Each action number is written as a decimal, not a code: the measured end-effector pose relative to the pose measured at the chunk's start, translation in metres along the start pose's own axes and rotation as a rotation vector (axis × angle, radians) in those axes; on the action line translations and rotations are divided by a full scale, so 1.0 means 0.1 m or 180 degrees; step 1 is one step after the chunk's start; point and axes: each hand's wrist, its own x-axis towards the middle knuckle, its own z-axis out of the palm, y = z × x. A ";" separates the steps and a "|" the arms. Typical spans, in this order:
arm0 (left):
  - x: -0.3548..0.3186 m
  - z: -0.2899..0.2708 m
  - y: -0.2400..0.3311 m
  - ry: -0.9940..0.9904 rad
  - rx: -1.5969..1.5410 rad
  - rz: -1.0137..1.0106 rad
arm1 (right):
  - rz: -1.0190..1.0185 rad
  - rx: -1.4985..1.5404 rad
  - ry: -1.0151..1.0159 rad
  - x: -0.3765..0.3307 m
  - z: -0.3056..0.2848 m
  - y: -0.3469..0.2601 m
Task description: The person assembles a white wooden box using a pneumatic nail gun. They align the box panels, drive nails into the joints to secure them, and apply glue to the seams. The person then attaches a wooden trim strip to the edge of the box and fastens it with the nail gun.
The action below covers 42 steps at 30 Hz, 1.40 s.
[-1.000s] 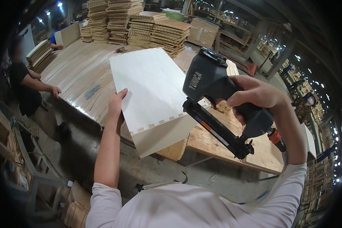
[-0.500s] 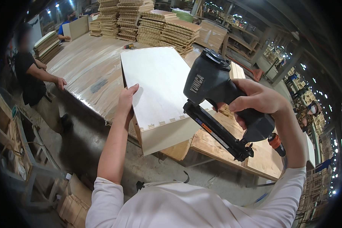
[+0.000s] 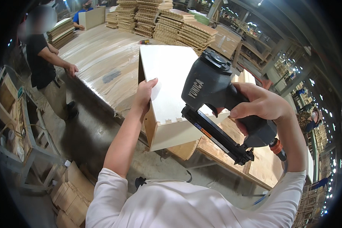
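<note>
My left hand (image 3: 144, 94) grips the left side of a wooden drawer box (image 3: 171, 78), its thumb lying on the white top panel and its fingers hidden along the side. Finger joints run along the box's near edge, and the box rests tilted over the table's corner. In my right hand (image 3: 260, 104) is a black pneumatic nail gun (image 3: 211, 81), held by its handle with the fingers wrapped round. Its slanted magazine points down toward me, and an orange hose fitting (image 3: 276, 146) sits at the handle's end. The gun hides the box's right part.
A wide wrapped table (image 3: 98, 57) stretches beyond the box, with stacked jointed boards (image 3: 171, 26) at the back. A person in a dark shirt (image 3: 41, 57) stands at its left side. A plywood worktop (image 3: 226, 146) lies under the gun. Wood pieces (image 3: 74, 193) lie lower left.
The view has swung a little left, so the box, the table and the other person appear further right. Both hands keep their holds on the box and the nail gun.
</note>
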 end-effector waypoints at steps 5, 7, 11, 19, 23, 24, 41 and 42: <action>0.01 -0.03 -0.01 -0.0047 -0.0349 0.0154 | -0.0227 -0.0010 -0.0269 0.11 0.12 -0.11; -0.04 0.01 0.02 0.0047 0.0074 0.0146 | -0.0201 0.0031 -0.0374 0.15 0.17 -0.15; -0.08 0.07 0.05 -0.0012 0.0255 0.0161 | -0.0115 -0.0197 -0.0406 0.26 0.20 -0.10; 0.11 -0.11 0.15 -0.1010 -0.0730 -0.0597 | -0.0354 0.0012 0.0149 -0.33 0.01 0.20; -0.04 -0.07 0.05 -0.0122 -0.0595 -0.0470 | -0.0676 0.0644 0.0965 -0.81 -0.18 0.84; -0.16 -0.01 0.02 -0.0115 -0.0184 -0.0031 | -0.0690 0.0759 0.1192 -0.92 -0.20 0.99; 0.93 1.36 -0.77 0.0222 -0.1540 0.0314 | -0.0341 0.0922 0.1761 -1.32 -0.44 1.95; 0.75 1.67 -0.96 -0.0655 -0.0701 -0.0174 | -0.0119 0.1020 0.1989 -1.39 -0.45 2.06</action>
